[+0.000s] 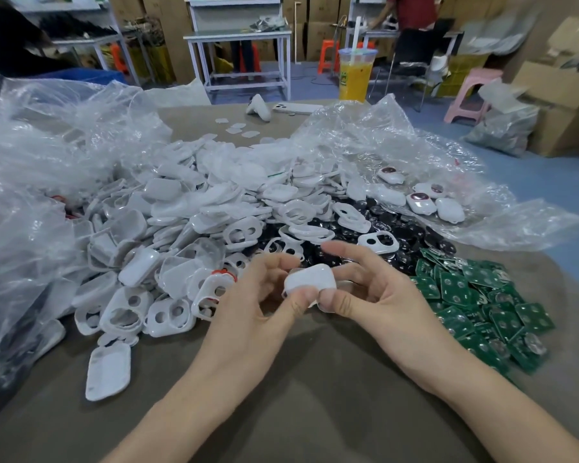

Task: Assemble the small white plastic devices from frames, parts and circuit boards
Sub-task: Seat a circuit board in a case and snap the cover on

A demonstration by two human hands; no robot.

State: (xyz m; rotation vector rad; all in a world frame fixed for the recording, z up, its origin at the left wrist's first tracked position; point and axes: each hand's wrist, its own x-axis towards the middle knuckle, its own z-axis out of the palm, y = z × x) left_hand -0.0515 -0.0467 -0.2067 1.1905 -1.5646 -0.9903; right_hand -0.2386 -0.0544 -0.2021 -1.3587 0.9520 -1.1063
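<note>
Our left hand (248,295) and right hand (375,295) pinch one small white plastic device (310,280) under both thumbs, just above the brown table (315,379). Behind it we see white frames (181,228) and black round parts (365,235); green circuit boards (482,302) lie to the right.

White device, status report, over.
Pinching device: left hand, right hand. Smooth shell up, held off the table. Nothing in the way.
</note>
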